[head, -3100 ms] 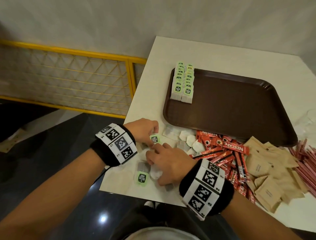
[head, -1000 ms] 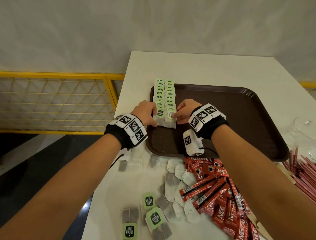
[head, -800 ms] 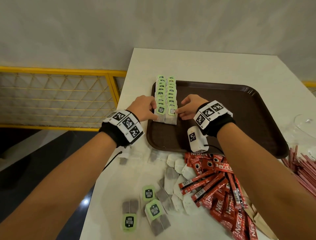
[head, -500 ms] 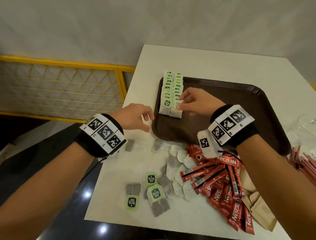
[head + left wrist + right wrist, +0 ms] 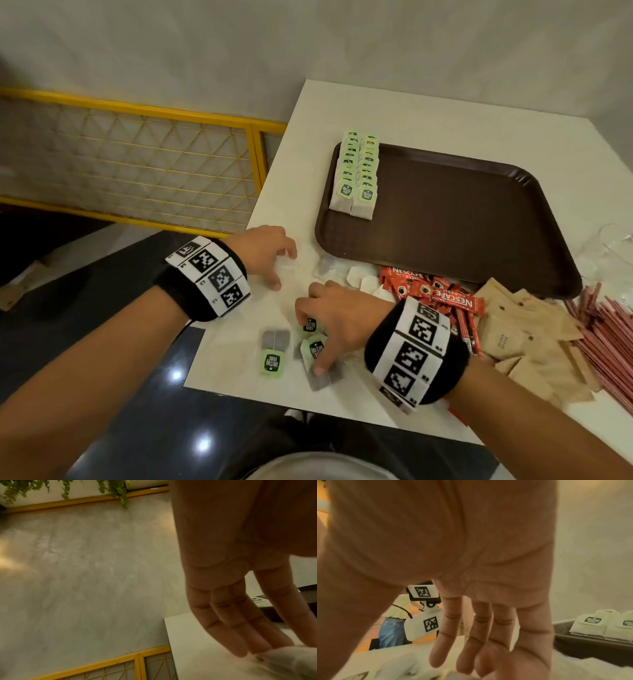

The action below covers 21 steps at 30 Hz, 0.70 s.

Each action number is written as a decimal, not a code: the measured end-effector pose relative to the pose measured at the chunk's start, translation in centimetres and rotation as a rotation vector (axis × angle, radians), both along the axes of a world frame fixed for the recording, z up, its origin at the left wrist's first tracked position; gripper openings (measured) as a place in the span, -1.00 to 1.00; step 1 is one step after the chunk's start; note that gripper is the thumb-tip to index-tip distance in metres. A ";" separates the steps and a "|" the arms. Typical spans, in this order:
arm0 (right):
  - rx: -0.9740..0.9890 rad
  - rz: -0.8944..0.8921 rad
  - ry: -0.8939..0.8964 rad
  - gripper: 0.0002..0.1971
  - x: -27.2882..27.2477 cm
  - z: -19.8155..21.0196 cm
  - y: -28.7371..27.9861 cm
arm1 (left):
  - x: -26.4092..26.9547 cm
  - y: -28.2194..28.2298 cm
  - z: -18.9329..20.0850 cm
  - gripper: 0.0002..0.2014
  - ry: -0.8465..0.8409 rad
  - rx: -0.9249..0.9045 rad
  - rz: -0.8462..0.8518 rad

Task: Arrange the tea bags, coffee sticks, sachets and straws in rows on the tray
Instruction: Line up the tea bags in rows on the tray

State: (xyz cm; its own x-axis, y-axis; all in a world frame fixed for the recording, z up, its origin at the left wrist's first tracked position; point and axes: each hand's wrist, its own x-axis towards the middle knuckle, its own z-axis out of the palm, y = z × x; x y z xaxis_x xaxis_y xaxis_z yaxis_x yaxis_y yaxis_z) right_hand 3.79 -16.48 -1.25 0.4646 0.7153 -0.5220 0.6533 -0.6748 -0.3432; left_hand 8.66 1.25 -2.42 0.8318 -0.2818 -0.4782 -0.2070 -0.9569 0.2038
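Head view — left hand point(image 5: 265, 251) fingers slack | right hand point(image 5: 337, 317) fingers pressing loose tea bags point(image 5: 317, 349) | coffee sticks point(image 5: 442, 296) beside.

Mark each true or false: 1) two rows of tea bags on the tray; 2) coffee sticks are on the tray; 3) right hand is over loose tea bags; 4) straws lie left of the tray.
1) Two rows of tea bags stand on the tray: true.
2) False: the coffee sticks lie on the table, in front of the tray.
3) The right hand is over the loose tea bags: true.
4) False: the straws lie at the right.
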 end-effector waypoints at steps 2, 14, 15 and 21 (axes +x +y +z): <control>-0.033 0.034 -0.019 -0.42 -0.3 -0.1 0.2 | -0.1 0.1 0.1 -0.46 -0.030 -0.015 -0.003; 0.149 -0.112 0.171 -0.68 1.2 -0.4 -1.3 | -0.6 1.1 -0.2 -0.89 -0.091 -0.489 0.325; 0.183 -0.133 0.214 -0.71 1.5 0.0 -1.7 | -0.5 1.0 -0.2 -0.92 -0.059 -0.587 0.403; 0.558 -0.408 0.432 -0.88 5.0 1.6 -4.6 | 0.9 -0.2 0.8 -0.90 0.089 -1.104 0.798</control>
State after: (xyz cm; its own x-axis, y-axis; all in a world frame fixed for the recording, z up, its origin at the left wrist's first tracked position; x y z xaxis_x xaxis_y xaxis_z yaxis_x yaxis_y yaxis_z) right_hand 8.80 -21.04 0.37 0.5843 0.7406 -0.3317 0.1258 -0.4864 -0.8646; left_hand 9.61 1.07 -1.57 0.9252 -0.0107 -0.3794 0.3742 -0.1410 0.9166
